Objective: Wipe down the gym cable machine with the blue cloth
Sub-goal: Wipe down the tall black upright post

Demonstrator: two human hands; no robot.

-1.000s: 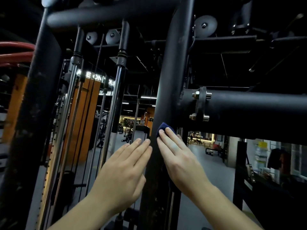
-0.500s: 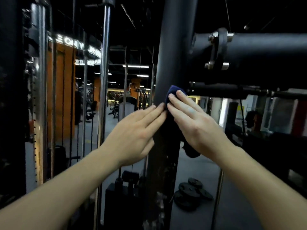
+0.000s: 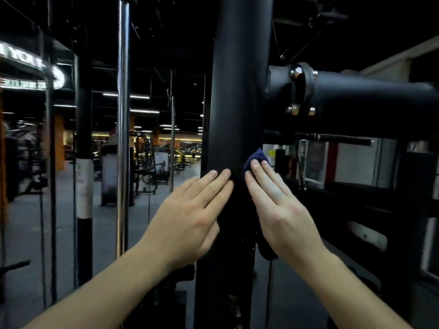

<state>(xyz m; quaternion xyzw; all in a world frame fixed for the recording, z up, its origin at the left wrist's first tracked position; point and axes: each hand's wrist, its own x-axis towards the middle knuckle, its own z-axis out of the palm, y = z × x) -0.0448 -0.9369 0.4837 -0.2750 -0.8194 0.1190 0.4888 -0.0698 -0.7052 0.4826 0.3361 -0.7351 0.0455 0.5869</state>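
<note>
Head view: dark blue cloth [image 3: 257, 157] lies against the right side of the thick black upright post [image 3: 240, 91] of the cable machine. It is pressed there under the right hand [image 3: 282, 210], whose fingers are straight and together. Cloth edges show above the fingertips and below the palm. Left hand [image 3: 190, 214] rests flat on the post's left side, fingers straight. Just right, a black horizontal tube [image 3: 368, 103] joins the post through a bolted flange [image 3: 299, 91]. Left, a chrome guide rod [image 3: 123, 115] stands upright.
</note>
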